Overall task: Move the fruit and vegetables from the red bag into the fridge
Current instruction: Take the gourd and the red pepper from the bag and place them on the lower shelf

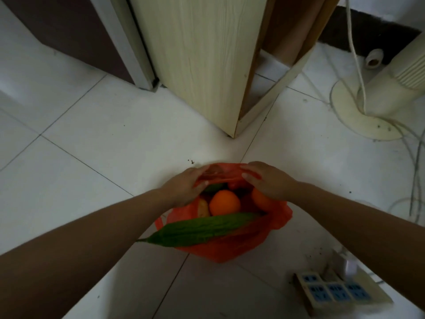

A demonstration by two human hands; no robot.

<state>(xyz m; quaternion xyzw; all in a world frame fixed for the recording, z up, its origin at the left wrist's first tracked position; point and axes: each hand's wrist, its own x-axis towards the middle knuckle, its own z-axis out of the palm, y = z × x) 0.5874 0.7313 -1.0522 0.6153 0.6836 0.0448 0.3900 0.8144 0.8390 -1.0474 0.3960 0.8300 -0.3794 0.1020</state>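
A red plastic bag (232,249) sits on the white tiled floor in front of me. A long green bitter gourd (197,231) lies across its near side, its tip poking out to the left. Behind it is an orange (225,203); a second orange (259,200) sits partly under my right hand. A green fruit (213,187) and a yellowish one (203,208) show deeper inside. My left hand (186,187) grips the bag's far-left rim. My right hand (266,183) grips the far-right rim. Between them the mouth is held apart.
A pale wooden cabinet (202,65) stands straight ahead; left of it is a dark appliance with a grey frame (128,42). A cream standing fan base (361,116) with trailing cables is at right. A power strip (335,293) lies on the floor at bottom right.
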